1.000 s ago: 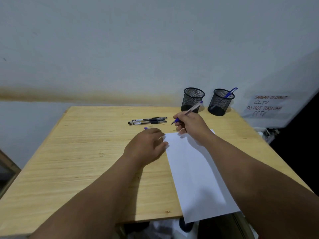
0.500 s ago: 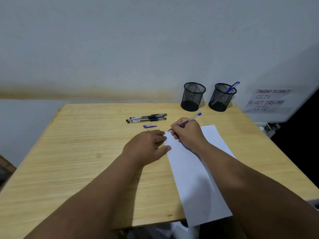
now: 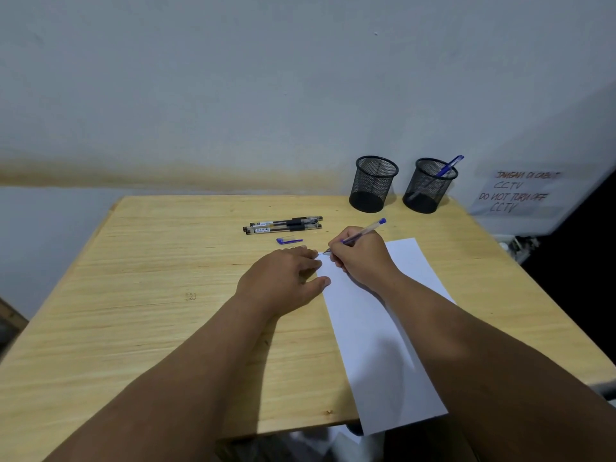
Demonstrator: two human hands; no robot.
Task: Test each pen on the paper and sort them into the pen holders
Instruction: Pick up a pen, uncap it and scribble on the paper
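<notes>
My right hand grips a clear pen with blue ink, its tip down at the top left corner of the white paper. My left hand lies flat beside that corner, fingers and thumb pressing the paper's left edge. A blue pen cap lies on the wood just beyond my left hand. Two black pens lie side by side further back. At the far right stand two black mesh pen holders: the left holder looks empty, the right holder has one blue pen.
The wooden table meets a pale wall at the back. A handwritten CCTV notice hangs to the right of the holders. The paper overhangs the table's near edge. Dark space lies beyond the right edge.
My right hand brought the pen down from above the table to the paper's top left corner. My left hand stayed at the paper's edge. The blue cap has come into view.
</notes>
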